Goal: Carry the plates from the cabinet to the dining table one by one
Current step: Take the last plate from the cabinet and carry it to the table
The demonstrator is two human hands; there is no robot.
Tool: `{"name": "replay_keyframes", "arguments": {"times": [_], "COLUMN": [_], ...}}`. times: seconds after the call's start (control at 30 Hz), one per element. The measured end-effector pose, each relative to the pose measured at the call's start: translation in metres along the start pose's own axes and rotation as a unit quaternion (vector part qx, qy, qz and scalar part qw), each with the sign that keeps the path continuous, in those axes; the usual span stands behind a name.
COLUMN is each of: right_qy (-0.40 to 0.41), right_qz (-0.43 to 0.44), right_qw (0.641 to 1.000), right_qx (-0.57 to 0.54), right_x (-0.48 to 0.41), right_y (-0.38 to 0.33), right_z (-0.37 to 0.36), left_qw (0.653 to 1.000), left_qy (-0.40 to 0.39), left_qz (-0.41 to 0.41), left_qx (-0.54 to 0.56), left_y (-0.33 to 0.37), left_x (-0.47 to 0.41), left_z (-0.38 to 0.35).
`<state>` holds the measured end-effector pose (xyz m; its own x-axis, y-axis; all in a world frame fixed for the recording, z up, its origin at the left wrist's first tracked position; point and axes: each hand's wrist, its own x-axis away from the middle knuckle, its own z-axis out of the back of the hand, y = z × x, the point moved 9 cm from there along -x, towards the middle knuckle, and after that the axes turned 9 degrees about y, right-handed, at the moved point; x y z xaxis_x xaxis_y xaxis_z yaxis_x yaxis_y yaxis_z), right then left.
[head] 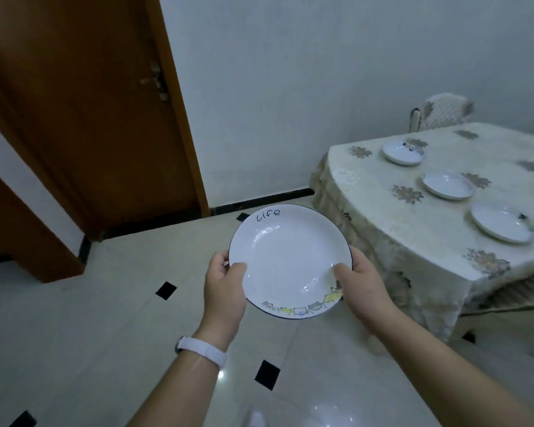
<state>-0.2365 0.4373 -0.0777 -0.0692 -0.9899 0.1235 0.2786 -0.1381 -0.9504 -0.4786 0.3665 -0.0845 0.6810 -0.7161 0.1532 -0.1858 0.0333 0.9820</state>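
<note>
Head view: both hands are holding one white plate (287, 260) out over the tiled floor (90, 318), level, face up. Left hand (225, 283) is gripping the plate's left rim, thumb lying on the upper face, other fingers hidden beneath; a white watch band (202, 351) is sitting on that wrist. Right hand (363, 288) is gripping the right rim the same way. "Life" is showing at the plate's far rim, a cartoon strip along the near rim. Table (413, 257), under a floral cloth, is standing to the right, well apart from the held plate. Three more plates (448, 185) are lying in a row along the table's near side. Brown door (84, 118) is standing at left.
</note>
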Motion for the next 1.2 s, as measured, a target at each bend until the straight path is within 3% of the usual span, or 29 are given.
{"name": "replay_keyframes", "arguments": {"times": [0.27, 0.73, 1.2], "right_qy": [0.099, 0.234, 0.241], "right_qz": [-0.011, -0.062, -0.069], "right_qw": [0.994, 0.968, 0.964], "right_qx": [-0.032, -0.063, -0.092], "right_x": [-0.067, -0.15, -0.362], "right_y": [-0.035, -0.004, 0.002], "right_z": [-0.003, 0.06, 0.119], "left_qw": [0.995, 0.971, 0.957], "left_qy": [-0.101, -0.235, -0.267], "left_qz": [0.0, 0.016, 0.005], "left_qx": [-0.016, -0.044, -0.114], "left_y": [0.027, 0.011, -0.005], "left_x": [-0.098, -0.15, -0.254], "left_z": [-0.077, -0.227, -0.439]}}
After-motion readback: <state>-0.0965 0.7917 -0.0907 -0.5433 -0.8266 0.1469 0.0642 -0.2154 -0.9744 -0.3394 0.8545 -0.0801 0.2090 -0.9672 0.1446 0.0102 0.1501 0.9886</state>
